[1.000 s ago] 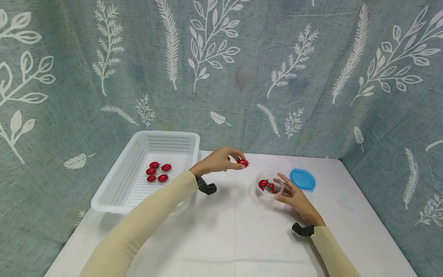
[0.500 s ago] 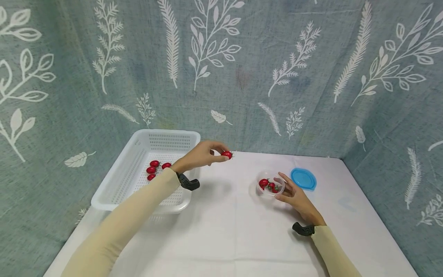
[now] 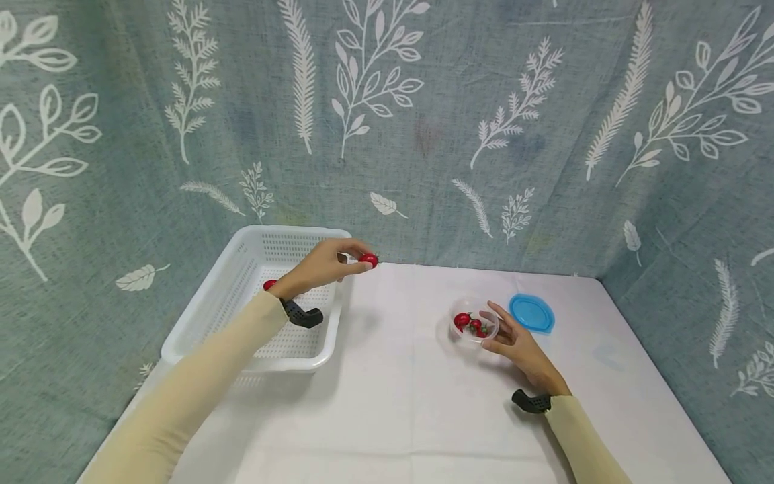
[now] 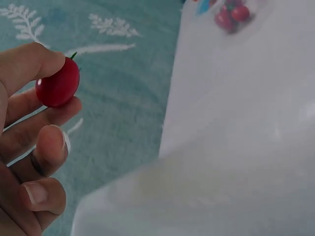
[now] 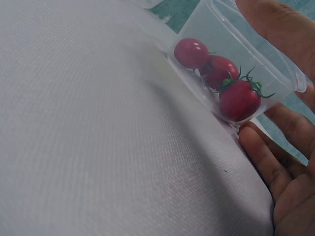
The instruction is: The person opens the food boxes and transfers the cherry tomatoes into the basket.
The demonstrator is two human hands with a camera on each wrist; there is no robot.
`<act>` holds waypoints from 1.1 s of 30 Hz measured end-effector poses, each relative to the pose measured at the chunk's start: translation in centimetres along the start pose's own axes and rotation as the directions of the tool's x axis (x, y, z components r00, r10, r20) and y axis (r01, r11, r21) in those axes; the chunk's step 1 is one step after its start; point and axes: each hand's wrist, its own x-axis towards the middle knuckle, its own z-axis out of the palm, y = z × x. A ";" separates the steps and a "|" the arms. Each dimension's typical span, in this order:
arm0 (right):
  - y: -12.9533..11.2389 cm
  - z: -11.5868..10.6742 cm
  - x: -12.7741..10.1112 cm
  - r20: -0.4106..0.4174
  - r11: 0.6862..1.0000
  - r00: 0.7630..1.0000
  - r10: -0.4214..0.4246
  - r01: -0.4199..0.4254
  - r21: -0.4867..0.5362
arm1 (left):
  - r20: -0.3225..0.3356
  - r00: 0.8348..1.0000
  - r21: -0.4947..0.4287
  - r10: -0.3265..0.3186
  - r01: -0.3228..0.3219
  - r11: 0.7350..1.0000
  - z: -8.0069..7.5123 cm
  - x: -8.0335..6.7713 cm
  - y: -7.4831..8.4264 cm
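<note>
White perforated basket (image 3: 242,296) sits just under and behind my left hand (image 3: 323,267), which is pinching a cherry tomato (image 3: 367,259) in its fingertips right over the basket's near corner. My right hand (image 3: 514,343), well off to the side, cups the tilted clear plastic cup (image 3: 474,325) of tomatoes, blue lid (image 3: 531,313) just past it.

A small red cherry tomato (image 3: 367,259) with a green stem, pinched aloft above the white basket's (image 3: 242,269) right rim.
</note>
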 end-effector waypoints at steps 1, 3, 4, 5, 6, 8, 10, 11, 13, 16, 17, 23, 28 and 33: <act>0.0 0.0 0.0 -0.003 1.000 1.000 0.003 -0.003 0.000 | -0.004 1.000 -0.004 -0.002 0.002 1.000 -0.2 -0.2 -0.3; 0.0 -0.1 0.0 -0.007 1.000 1.000 0.005 -0.005 -0.003 | -0.011 1.000 -0.010 -0.008 0.008 1.000 -0.6 -0.5 -1.0; 0.0 -0.1 0.0 -0.009 1.000 1.000 0.009 -0.009 -0.003 | -0.014 1.000 -0.015 -0.012 0.012 1.000 -0.8 -0.6 -1.4; 0.0 -0.1 0.0 -0.010 1.000 1.000 0.010 -0.010 -0.003 | -0.019 1.000 -0.015 -0.019 0.018 1.000 -1.0 -0.8 -1.8; 0.0 -0.1 0.0 -0.009 1.000 1.000 0.010 -0.010 -0.003 | -0.025 0.999 -0.013 -0.024 0.023 1.000 -1.1 -0.9 -2.1; 0.0 -0.1 -0.1 -0.004 1.000 1.000 0.004 -0.004 -0.007 | -0.039 0.999 0.000 -0.033 0.033 0.999 -1.5 -1.2 -2.8; 0.0 -0.1 -0.1 -0.004 1.000 1.000 0.005 -0.005 -0.010 | -0.055 0.998 0.018 -0.044 0.045 0.999 -1.8 -1.5 -3.3; -0.1 -0.2 -0.1 -0.006 1.000 1.000 0.004 -0.004 -0.010 | -0.061 0.997 0.024 -0.050 0.051 0.998 -1.9 -1.7 -3.5; -0.1 -0.2 -0.1 -0.010 1.000 1.000 0.006 -0.006 -0.013 | -0.070 0.996 0.029 -0.060 0.063 0.998 -2.2 -2.0 -4.0; -0.1 -0.2 -0.1 -0.015 1.000 1.000 0.010 -0.010 -0.017 | -0.083 0.993 0.027 -0.087 0.089 0.996 -2.7 -2.5 -4.7; -0.1 -0.2 -0.1 -0.015 1.000 1.000 0.007 -0.007 -0.018 | -0.085 0.992 0.023 -0.094 0.097 0.995 -2.8 -2.6 -4.9; 0.0 -0.2 -0.1 -0.014 1.000 1.000 -0.002 0.001 -0.009 | -0.095 0.989 0.103 -0.113 0.123 0.987 -3.5 -3.1 -6.5; 0.1 -0.1 -0.1 -0.012 1.000 1.000 -0.003 0.003 -0.006 | -0.073 0.987 0.153 -0.141 0.151 0.977 -4.2 -3.3 -7.9; -0.1 0.0 0.0 -0.017 1.000 1.000 0.013 -0.013 -0.002 | -0.037 0.984 0.183 -0.177 0.180 0.966 -4.7 -3.5 -9.0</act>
